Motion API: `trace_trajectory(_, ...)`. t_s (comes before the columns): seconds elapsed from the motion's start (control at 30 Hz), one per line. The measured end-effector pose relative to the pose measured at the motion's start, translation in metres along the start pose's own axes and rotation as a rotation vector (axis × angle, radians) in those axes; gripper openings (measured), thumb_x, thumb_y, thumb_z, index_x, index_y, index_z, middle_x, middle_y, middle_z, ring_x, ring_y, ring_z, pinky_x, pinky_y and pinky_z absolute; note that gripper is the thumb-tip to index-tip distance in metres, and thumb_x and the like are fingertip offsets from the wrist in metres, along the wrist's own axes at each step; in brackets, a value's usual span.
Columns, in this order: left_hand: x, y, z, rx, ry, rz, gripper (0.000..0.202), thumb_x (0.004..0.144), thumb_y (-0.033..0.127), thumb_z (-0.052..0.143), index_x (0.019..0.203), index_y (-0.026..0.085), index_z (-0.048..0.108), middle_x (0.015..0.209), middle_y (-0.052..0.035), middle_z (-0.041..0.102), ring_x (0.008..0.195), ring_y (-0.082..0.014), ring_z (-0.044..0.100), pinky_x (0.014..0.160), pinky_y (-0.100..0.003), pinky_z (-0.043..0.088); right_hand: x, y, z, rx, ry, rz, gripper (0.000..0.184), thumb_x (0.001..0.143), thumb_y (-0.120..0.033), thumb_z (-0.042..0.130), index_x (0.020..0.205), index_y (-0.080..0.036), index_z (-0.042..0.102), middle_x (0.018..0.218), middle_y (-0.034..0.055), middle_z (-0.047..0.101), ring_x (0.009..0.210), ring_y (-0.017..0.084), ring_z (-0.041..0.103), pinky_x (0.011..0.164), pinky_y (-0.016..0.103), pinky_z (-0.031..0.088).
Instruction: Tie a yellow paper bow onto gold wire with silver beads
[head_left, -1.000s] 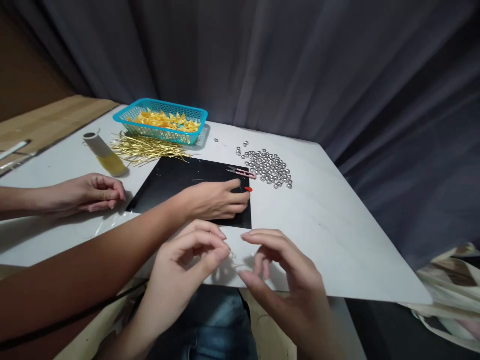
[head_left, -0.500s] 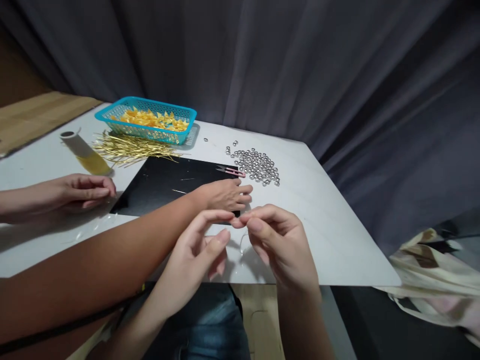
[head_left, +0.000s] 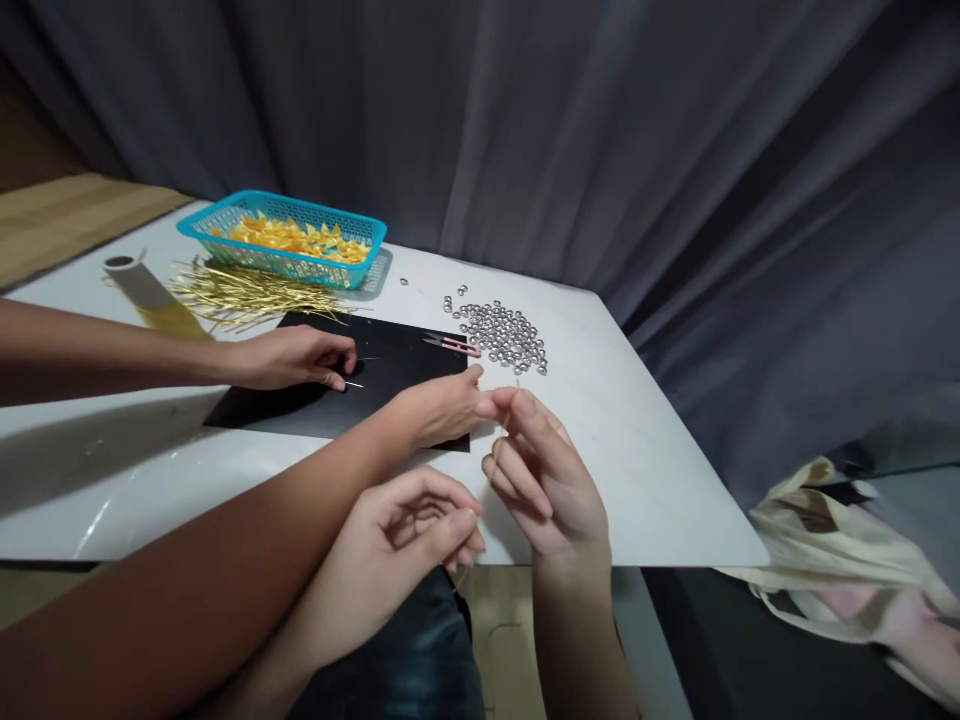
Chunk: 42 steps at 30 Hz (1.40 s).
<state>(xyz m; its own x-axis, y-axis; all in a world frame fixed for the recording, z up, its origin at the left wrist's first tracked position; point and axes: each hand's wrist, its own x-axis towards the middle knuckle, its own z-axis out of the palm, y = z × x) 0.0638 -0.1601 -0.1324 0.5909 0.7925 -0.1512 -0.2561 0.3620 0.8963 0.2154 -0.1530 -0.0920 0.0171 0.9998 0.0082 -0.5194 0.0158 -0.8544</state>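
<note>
My right hand (head_left: 551,465) is raised above the table's front edge, its thumb and forefinger pinching a thin pale-yellow thread (head_left: 504,428). The thread's tip pokes up over the fingertips, and its length runs down towards my left hand (head_left: 427,530). Lower and closer to my body, the left hand is closed with thumb against fingers on the thread, a bit of which shows beneath it. A co-worker's hand (head_left: 442,408) reaches in from the left, almost at my right fingertips; whether they touch I cannot tell. The co-worker's other hand (head_left: 300,358) is at the needles (head_left: 356,385) on the black mat (head_left: 390,350).
Pink-handled thread snips (head_left: 454,345) lie on the mat beside a heap of silvery beads (head_left: 502,335). Behind are a blue basket (head_left: 281,200) of yellow pieces, a bundle of gold strands (head_left: 255,295) and a spool (head_left: 142,285). A cloth bag (head_left: 847,550) lies at right.
My hands have separated: the right rose slightly, the left dropped, and the thread shows between them. The co-worker's far hand has moved right onto the mat. The view has shifted slightly.
</note>
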Motion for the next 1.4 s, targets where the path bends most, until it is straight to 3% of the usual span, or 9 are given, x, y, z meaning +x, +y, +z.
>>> trace_trajectory(0.3,-0.009,-0.007,0.004,-0.015,-0.068,-0.053,0.018,0.081,0.034,0.075,0.081,0.016,0.072,0.064,-0.0010,0.067,0.053,-0.0088,0.059,0.054,-0.018,0.049,-0.008,0.003,-0.001,0.015,0.114,0.015,0.018,0.084,-0.039,0.063,0.082,-0.028,0.078,0.092,0.0036,0.080,0.028,-0.002,0.014,0.034,0.021,0.012)
trace_trajectory(0.53,-0.014,-0.015,0.007,0.019,-0.066,-0.074,0.023,0.080,0.037,0.076,0.076,0.015,0.070,0.062,-0.0002,0.065,0.050,-0.0060,0.054,0.047,-0.014,0.043,-0.014,0.004,-0.003,0.025,0.166,-0.052,0.020,0.086,-0.038,0.060,0.084,-0.028,0.078,0.093,0.0030,0.079,0.029,-0.002,0.013,0.032,0.022,0.011)
trace_trajectory(0.63,-0.016,-0.021,0.008,-0.047,-0.086,-0.126,0.028,0.080,0.042,0.075,0.082,0.015,0.068,0.066,-0.0018,0.067,0.046,-0.0059,0.055,0.042,-0.013,0.039,-0.015,0.008,-0.005,0.028,0.214,-0.043,0.022,0.087,-0.039,0.060,0.085,-0.027,0.078,0.096,0.0044,0.079,0.029,-0.002,0.012,0.031,0.022,0.012)
trace_trajectory(0.77,-0.019,-0.026,0.008,-0.104,-0.153,-0.204,0.038,0.077,0.049,0.076,0.091,0.015,0.064,0.072,-0.0044,0.070,0.044,-0.0060,0.055,0.039,-0.012,0.036,-0.015,0.012,-0.008,0.068,0.250,-0.035,0.020,0.086,-0.038,0.061,0.080,-0.030,0.078,0.100,0.0026,0.079,0.030,-0.002,0.011,0.031,0.020,0.014)
trace_trajectory(0.97,-0.024,-0.030,0.006,-0.063,-0.249,-0.266,0.040,0.081,0.053,0.070,0.088,0.014,0.066,0.061,-0.0019,0.065,0.042,-0.0054,0.049,0.038,-0.013,0.034,-0.016,0.013,-0.012,0.089,0.373,-0.069,0.014,0.083,-0.037,0.066,0.080,-0.032,0.079,0.101,0.0018,0.078,0.032,0.000,0.007,0.032,0.020,0.016)
trace_trajectory(1.17,-0.028,-0.040,0.000,-0.033,-0.152,-0.260,0.040,0.084,0.054,0.066,0.082,0.014,0.067,0.054,0.0001,0.062,0.039,-0.0069,0.049,0.036,-0.014,0.035,-0.018,0.011,-0.021,0.085,0.431,-0.094,0.014,0.083,-0.037,0.067,0.080,-0.030,0.078,0.107,0.0024,0.077,0.033,0.000,0.006,0.032,0.020,0.017)
trace_trajectory(1.4,-0.031,-0.053,-0.010,-0.057,-0.038,-0.208,0.046,0.080,0.059,0.068,0.081,0.013,0.069,0.055,-0.0005,0.062,0.043,-0.0079,0.053,0.042,-0.016,0.040,-0.013,0.013,-0.038,0.183,0.469,-0.140,0.007,0.082,-0.030,0.071,0.077,-0.027,0.076,0.085,-0.0018,0.076,0.035,0.002,0.008,0.032,0.017,0.023)
